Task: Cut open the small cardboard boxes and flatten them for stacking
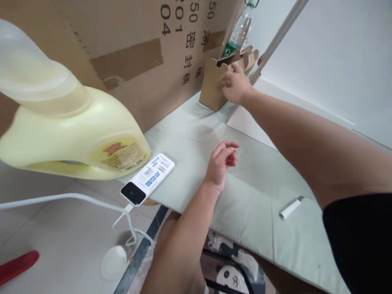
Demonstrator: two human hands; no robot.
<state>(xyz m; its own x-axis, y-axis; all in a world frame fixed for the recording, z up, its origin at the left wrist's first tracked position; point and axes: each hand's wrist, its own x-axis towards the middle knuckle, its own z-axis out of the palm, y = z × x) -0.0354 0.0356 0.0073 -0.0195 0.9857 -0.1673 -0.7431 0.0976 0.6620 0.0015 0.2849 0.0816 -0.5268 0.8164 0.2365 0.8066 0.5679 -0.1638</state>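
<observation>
My right hand (236, 85) reaches to the far side of the table, its fingers apart at the upper edge of a small brown cardboard box (212, 86) with a scalloped rim. Whether the fingertips press on the box or only overlap it in view, I cannot tell. Nearer to me, my left hand (221, 162) hovers over the pale green cloth with fingers loosely bent and nothing visible in it. Left of it lies a white power bank (149, 178) with a black display end and a white cable (128, 209) plugged in.
A large yellow jug (92, 126) stands at the left, before a big printed carton (137, 49). Behind the small box is a clear plastic bottle (240, 30). A short white stick-like item (290, 208) lies on the cloth (251, 196) at right. A wall borders the right.
</observation>
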